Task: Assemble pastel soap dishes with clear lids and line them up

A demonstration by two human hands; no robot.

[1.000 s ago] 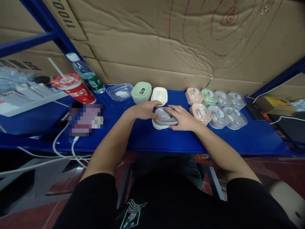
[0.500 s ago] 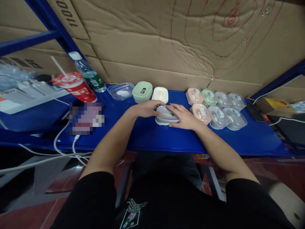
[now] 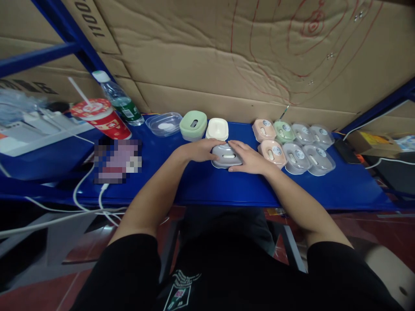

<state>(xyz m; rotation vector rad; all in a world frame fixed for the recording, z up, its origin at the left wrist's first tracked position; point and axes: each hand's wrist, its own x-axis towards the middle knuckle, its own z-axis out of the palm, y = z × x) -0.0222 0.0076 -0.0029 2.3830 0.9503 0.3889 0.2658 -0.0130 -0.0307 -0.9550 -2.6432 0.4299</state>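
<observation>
Stretching left-to-right, gray box (image 3: 228,159)

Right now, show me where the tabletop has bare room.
The blue tabletop is bare between the forearms, in front of the grey lidded box; between the square cream container and rear peach lidded box; and in front of the two-row box cluster. Crowded: that cluster, and the left end around the red patterned cup.

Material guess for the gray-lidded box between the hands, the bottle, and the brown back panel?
Gray-lidded box: likely plastic, smooth, semi-gloss; soft highlights on the lid.
Bottle: probably clear, shiny plastic; see-through walls.
Brown back panel: looks like cardboard, matte; creased surface.
</observation>
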